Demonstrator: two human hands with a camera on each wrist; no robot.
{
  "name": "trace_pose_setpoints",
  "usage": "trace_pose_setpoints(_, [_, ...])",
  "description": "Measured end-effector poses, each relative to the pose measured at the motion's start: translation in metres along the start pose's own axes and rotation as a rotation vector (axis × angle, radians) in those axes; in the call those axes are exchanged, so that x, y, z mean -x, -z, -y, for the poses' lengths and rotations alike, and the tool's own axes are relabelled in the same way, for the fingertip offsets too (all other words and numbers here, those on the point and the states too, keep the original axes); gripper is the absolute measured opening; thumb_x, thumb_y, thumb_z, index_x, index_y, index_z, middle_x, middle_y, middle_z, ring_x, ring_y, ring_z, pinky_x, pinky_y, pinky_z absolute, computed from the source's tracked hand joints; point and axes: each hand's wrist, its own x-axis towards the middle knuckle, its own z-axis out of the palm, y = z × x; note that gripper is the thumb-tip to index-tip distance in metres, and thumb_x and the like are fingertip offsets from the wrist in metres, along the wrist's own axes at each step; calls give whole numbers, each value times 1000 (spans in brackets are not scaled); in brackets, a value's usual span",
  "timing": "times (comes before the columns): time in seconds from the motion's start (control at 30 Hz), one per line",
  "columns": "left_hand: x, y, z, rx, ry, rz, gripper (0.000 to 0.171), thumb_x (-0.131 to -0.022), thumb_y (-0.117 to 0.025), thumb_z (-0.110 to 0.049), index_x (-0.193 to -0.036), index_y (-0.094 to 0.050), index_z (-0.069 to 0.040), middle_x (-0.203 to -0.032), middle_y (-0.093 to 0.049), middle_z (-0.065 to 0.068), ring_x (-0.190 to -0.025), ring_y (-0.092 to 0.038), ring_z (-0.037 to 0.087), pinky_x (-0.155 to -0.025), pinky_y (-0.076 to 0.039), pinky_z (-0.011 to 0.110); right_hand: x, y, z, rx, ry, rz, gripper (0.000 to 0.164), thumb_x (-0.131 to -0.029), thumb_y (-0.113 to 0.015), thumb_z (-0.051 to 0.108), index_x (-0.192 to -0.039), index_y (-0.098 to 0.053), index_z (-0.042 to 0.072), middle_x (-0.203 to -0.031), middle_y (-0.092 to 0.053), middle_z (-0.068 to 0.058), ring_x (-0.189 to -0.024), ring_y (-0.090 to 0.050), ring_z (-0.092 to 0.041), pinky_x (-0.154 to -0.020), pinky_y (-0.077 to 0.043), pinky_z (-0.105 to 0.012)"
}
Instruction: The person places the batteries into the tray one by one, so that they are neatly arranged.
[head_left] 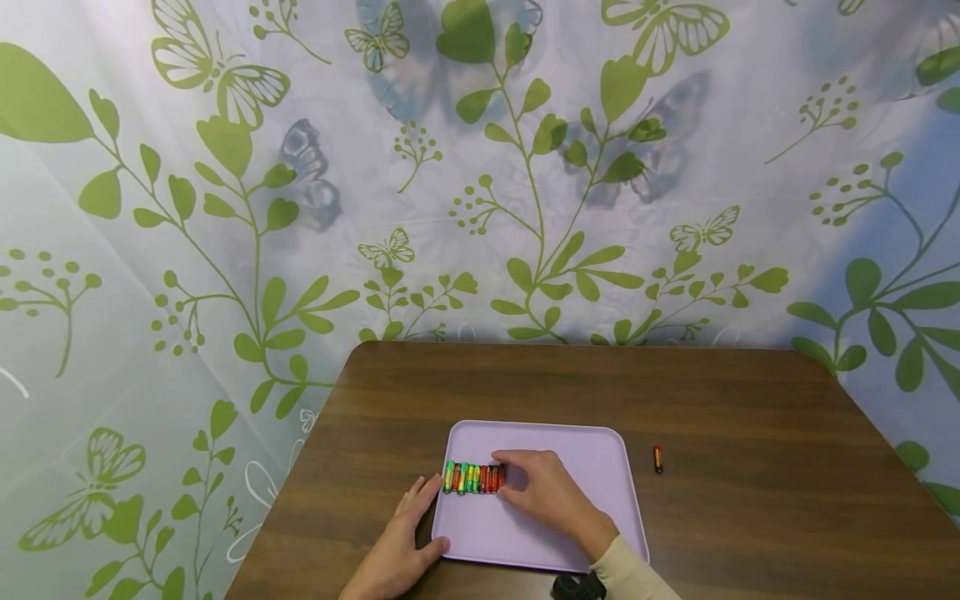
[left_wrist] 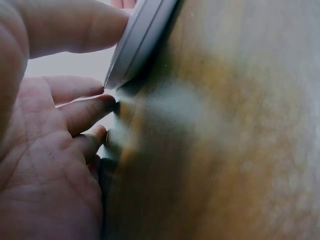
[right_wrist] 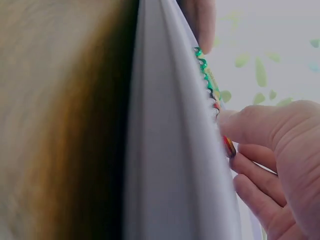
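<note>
A row of several green and red AAA-looking batteries [head_left: 471, 478] lies side by side on a lilac tray [head_left: 585, 446], near its left edge. My right hand [head_left: 551, 492] is at the row's right end. In the right wrist view its thumb and fingers pinch a red battery [right_wrist: 229, 147], partly hidden by the tray rim. My left hand [head_left: 397, 546] rests at the tray's left edge with its fingers extended. Its thumb touches the outer rim [left_wrist: 142, 40] in the left wrist view, and its fingertips reach the row's left end.
A single red battery [head_left: 657, 459] lies on the brown wooden table [head_left: 750, 500], right of the tray. A black object [head_left: 579, 586] is by the right sleeve at the tray's front edge. A leaf-and-butterfly curtain [head_left: 525, 167] hangs behind the table.
</note>
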Motion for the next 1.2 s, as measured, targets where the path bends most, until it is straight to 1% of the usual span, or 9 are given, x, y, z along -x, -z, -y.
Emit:
trace_pose_setpoints(0.17, [0,0,-2,-1,3,-1,89,-91,-84,-14,-169,-42,-15,-173,-37,29,-163,-19,62,-120,-21,86,3,9,-4,-36,-45,13,47,-83,-91,9,-129,-80,8,-126,-82,-3,-118,-78,-20,-103,-62,-42])
trace_pose_setpoints(0.33, [1,1,-2,2,-1,-3,89,-91,-84,-13,-169,-42,-14,-174,-35,30,-163,-18,61,-120,-20,86,6,20,-12,-80,-100,22,49,-83,-94,15,-131,-80,11,-130,-81,0,-122,-77,-19,-106,-60,-42])
trace_pose_setpoints(0.5, [1,0,-2,1,-3,-4,88,-91,-84,-13,-169,-42,-13,-174,-35,31,-163,-18,61,-121,-20,86,11,34,-19,-145,-170,39,51,-85,-95,21,-133,-80,12,-131,-81,2,-121,-77,-19,-105,-61,-42])
trace_pose_setpoints(0.6, [1,0,-1,4,-3,-7,88,-90,-84,-12,-168,-43,-13,-173,-35,31,-163,-18,62,-120,-20,86,14,44,-23,-160,-199,50,51,-85,-95,23,-134,-79,13,-131,-80,4,-121,-78,-21,-105,-61,-44])
trace_pose_setpoints(0.73, [1,0,-2,6,-2,-12,88,-90,-85,-12,-168,-43,-14,-173,-36,30,-163,-18,62,-120,-19,86,19,62,-31,-148,-218,52,52,-86,-95,25,-133,-79,12,-131,-80,2,-121,-78,-26,-104,-61,-48])
trace_pose_setpoints(0.87, [0,0,-3,4,1,-17,88,-90,-84,-13,-168,-43,-14,-173,-38,29,-163,-18,61,-120,-20,86,25,84,-41,-119,-206,32,54,-85,-96,26,-134,-79,10,-132,-80,0,-120,-78,-29,-103,-61,-51])
trace_pose_setpoints(0.97, [0,0,-3,3,5,-19,88,-90,-84,-13,-168,-43,-14,-173,-37,29,-163,-19,61,-120,-21,87,32,101,-51,-77,-189,17,55,-85,-96,26,-134,-78,9,-132,-80,1,-119,-79,-28,-102,-62,-49])
trace_pose_setpoints(1.07, [0,0,-2,3,13,-17,88,-91,-83,-13,-168,-43,-13,-173,-36,30,-163,-18,62,-120,-21,86,40,117,-61,-34,-193,14,56,-84,-97,26,-135,-78,10,-132,-80,1,-118,-79,-27,-100,-63,-46])
trace_pose_setpoints(1.2, [0,0,-2,2,16,-12,88,-90,-84,-14,-168,-43,-13,-174,-33,32,-162,-18,63,-120,-21,86,53,137,-71,5,-218,10,57,-84,-97,25,-135,-78,10,-132,-80,-1,-118,-79,-28,-99,-64,-49])
